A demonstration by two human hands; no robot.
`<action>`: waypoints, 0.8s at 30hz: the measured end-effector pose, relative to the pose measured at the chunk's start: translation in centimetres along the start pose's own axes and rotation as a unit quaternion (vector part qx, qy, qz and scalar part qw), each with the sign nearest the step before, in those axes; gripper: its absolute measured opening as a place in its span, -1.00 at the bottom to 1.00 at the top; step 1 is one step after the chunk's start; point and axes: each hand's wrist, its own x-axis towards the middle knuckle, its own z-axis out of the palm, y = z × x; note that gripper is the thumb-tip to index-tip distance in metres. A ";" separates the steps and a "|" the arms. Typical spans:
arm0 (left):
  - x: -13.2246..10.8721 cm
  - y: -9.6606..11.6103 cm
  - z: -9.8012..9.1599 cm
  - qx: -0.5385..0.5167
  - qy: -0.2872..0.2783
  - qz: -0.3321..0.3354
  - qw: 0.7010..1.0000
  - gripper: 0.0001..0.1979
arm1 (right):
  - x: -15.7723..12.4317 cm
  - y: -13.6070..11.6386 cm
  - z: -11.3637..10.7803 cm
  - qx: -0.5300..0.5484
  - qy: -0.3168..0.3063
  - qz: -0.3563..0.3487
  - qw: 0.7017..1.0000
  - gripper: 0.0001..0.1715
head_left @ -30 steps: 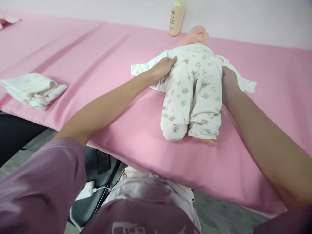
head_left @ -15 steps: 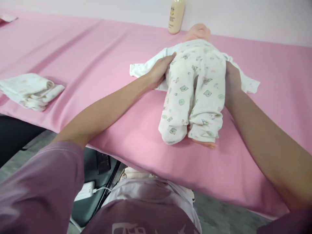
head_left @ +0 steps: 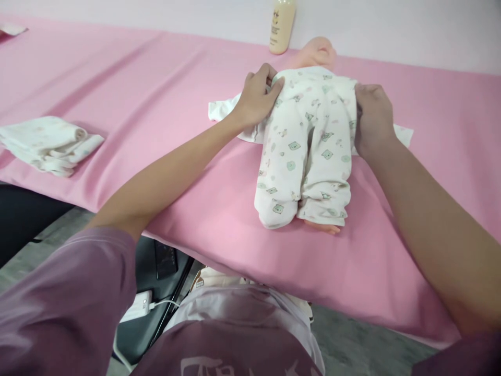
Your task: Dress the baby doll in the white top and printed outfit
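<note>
A baby doll [head_left: 316, 51] lies on its back on the pink-covered table, head toward the wall. White baby pants [head_left: 309, 141] with green bear prints cover its legs and reach high up its torso. One bare foot [head_left: 323, 227] pokes out of the right-hand pant leg; the other leg's end is covered. My left hand [head_left: 259, 96] pinches the waistband at its left corner. At the opposite corner, my right hand [head_left: 373, 117] grips the waistband with curled fingers. The white sleeves of a top [head_left: 223, 108] stick out on both sides beneath the pants.
A cream-coloured bottle [head_left: 282, 27] stands by the wall behind the doll. Folded white cloth [head_left: 49, 143] lies on the pink sheet [head_left: 156, 104] at left. Below the table edge are a black phone [head_left: 166, 259] and a white power bank [head_left: 138, 305] with a cable.
Both hands have moved up from the sides of the pants to the waistband corners and closed on them. The waistband's upper edge now looks pulled wider and straighter.
</note>
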 end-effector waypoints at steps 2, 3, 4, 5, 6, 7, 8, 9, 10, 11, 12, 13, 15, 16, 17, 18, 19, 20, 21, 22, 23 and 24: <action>0.3 -0.7 0.4 0.012 0.016 -0.001 1.000 -0.73 | 0.9 0.8 -0.6 -0.032 0.065 -0.054 0.996 -0.63; 0.3 -1.0 0.6 0.011 0.023 0.002 1.000 -0.70 | 1.2 1.1 -0.8 -0.056 0.083 -0.074 0.992 -0.64; 0.3 -1.2 0.9 0.008 0.026 0.009 1.000 -0.69 | 1.2 1.4 -1.0 -0.076 0.081 -0.095 0.989 -0.67; 0.2 -1.2 1.0 0.003 0.027 0.016 1.000 -0.69 | 1.0 1.5 -1.1 -0.090 0.072 -0.122 0.986 -0.71; 0.1 -1.2 0.9 -0.001 0.025 0.023 0.999 -0.70 | 0.6 1.5 -1.2 -0.101 0.061 -0.150 0.982 -0.75; -0.2 -1.0 0.7 -0.005 0.023 0.031 0.999 -0.70 | 0.0 1.4 -1.3 -0.113 0.053 -0.173 0.977 -0.77; -0.7 -0.8 0.3 -0.008 0.022 0.041 0.999 -0.70 | -0.8 1.2 -1.4 -0.127 0.051 -0.189 0.972 -0.78; -1.2 -0.5 -0.3 -0.012 0.019 0.050 0.998 -0.70 | -1.8 0.9 -1.7 -0.145 0.053 -0.200 0.968 -0.77; -2.0 -0.3 -1.0 -0.014 0.013 0.057 0.998 -0.69 | -2.9 0.6 -2.0 -0.169 0.053 -0.206 0.962 -0.75; -2.9 0.0 -1.8 -0.013 0.003 0.062 0.998 -0.67 | -4.1 0.3 -2.5 -0.198 0.052 -0.209 0.956 -0.74; -3.9 0.1 -2.6 -0.007 -0.014 0.065 0.998 -0.66 | -5.3 -0.1 -3.0 -0.235 0.039 -0.208 0.949 -0.73; -5.0 0.2 -3.3 0.006 -0.037 0.069 0.997 -0.65 | -6.4 -0.3 -3.6 -0.280 0.018 -0.204 0.938 -0.75; -7.1 0.2 -4.4 0.046 -0.097 0.085 0.991 -0.67 | -8.3 -0.6 -4.7 -0.382 -0.042 -0.196 0.902 -0.82; -7.9 0.2 -4.6 0.069 -0.127 0.095 0.985 -0.69 | -9.0 -0.6 -5.2 -0.428 -0.073 -0.197 0.879 -0.85; -8.7 0.1 -4.6 0.089 -0.152 0.105 0.979 -0.70 | -9.6 -0.4 -5.5 -0.463 -0.101 -0.204 0.857 -0.87; -9.2 0.0 -4.5 0.107 -0.170 0.114 0.973 -0.71 | -9.9 -0.2 -5.7 -0.487 -0.123 -0.214 0.838 -0.87; -9.5 -0.1 -4.2 0.120 -0.179 0.121 0.969 -0.71 | -10.1 0.0 -5.9 -0.501 -0.135 -0.224 0.825 -0.87; -9.7 -0.2 -3.8 0.131 -0.183 0.127 0.966 -0.71 | -10.1 0.2 -5.9 -0.509 -0.139 -0.233 0.817 -0.85; -9.7 -0.3 -3.5 0.138 -0.182 0.131 0.965 -0.71 | -10.1 0.4 -5.9 -0.513 -0.138 -0.237 0.813 -0.84; -9.7 -0.4 -3.1 0.146 -0.177 0.134 0.964 -0.72 | -10.1 0.6 -5.9 -0.516 -0.133 -0.238 0.812 -0.83; -9.6 -0.4 -2.7 0.154 -0.170 0.134 0.964 -0.72 | -10.0 0.8 -5.8 -0.518 -0.127 -0.235 0.813 -0.82; -9.5 -0.4 -2.4 0.165 -0.164 0.133 0.963 -0.73 | -9.9 0.9 -5.8 -0.519 -0.124 -0.231 0.813 -0.82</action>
